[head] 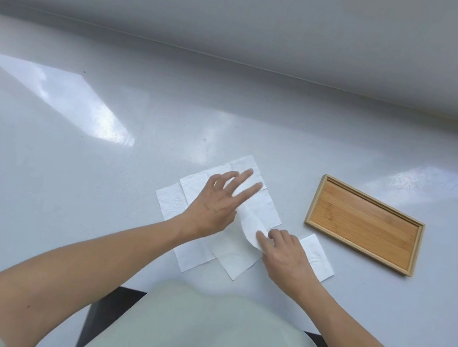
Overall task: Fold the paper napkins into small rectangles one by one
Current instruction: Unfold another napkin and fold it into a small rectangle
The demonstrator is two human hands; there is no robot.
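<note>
Folding top napkin (257,216) beside tray (364,221): my right hand (284,251) pinches curled edge, left hand (217,201) flat, pressing. One small piece (318,256) nearest tray looks folded; others (170,201) unfolded.

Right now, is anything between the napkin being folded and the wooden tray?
Nothing blocks it. The right hand pinches the napkin's curled edge; only bare table lies between it and the empty wooden tray. Another napkin lies under that hand, nearer than the tray.
</note>
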